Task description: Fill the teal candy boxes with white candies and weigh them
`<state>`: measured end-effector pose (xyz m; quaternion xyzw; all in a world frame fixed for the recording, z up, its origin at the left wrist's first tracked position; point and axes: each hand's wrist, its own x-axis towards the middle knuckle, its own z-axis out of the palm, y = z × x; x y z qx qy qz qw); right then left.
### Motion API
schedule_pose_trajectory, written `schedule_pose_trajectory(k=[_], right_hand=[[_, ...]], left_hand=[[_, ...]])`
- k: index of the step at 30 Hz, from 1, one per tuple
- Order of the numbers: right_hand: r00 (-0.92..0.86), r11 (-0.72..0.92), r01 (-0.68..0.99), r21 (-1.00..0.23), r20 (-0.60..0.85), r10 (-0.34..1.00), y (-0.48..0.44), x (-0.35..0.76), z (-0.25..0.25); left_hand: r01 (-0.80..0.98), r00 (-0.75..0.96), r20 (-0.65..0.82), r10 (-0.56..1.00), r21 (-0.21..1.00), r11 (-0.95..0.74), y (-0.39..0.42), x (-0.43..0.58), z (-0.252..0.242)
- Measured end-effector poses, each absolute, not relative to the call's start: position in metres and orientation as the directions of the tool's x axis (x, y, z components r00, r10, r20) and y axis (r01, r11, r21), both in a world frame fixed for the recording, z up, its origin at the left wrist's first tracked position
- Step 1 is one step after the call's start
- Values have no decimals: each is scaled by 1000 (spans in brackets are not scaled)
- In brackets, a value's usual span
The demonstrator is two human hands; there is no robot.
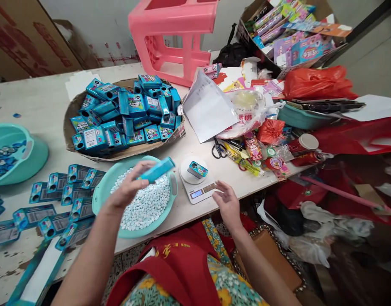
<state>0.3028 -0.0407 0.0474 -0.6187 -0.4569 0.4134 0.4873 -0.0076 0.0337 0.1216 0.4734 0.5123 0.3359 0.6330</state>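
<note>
In the head view, holding a blue box (159, 169) in the closed fingers of the left hand (129, 187), just above the green bowl (105, 183) with many pale candies (150, 208). With the right hand (227, 203), spreading slightly bent fingers rather wide beside the white scale (192, 188); not being able to tell if touching it. Seeing a second blue box (198, 169) lying on the scale's round plate. Behind the bowl, seeing similar boxes (136, 104) heaping in a cardboard tray (128, 153); at left, seeing more boxes (57, 182) lying on the table (200, 149).
</note>
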Motion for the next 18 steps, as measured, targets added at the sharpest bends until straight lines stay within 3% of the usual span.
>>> schedule_pose_trajectory(k=[2,4,5,7,8,11,14,16,18], right_hand=[[31,-110,11,-994,-110,993,-45,284,54],[-117,-172,-43,-984,-166,979,-53,273,59],[-149,-212,-32,-977,-205,967,-57,271,60],[-150,-263,43,-964,-267,952,-64,275,60],[-133,-265,107,-958,-277,951,-66,278,57],[-167,-163,377,-911,-241,956,-71,281,43],[-273,29,616,-787,-179,945,-76,270,20],[-306,127,724,-679,-151,940,-79,258,5],[-311,177,791,-585,-136,941,-82,248,-6]], left_hand=[[-163,545,-347,763,849,502,3,23,116],[-168,697,-321,642,796,581,-17,43,107],[-107,700,-326,635,831,545,-22,46,102],[140,530,-361,768,930,341,-22,39,88],[324,381,-349,856,918,231,-19,29,79],[766,66,-250,966,633,111,-3,-7,44],[885,112,-346,931,461,65,10,-30,11],[878,141,-372,918,476,58,13,-33,0],[817,113,-355,928,565,116,11,-35,-2]])
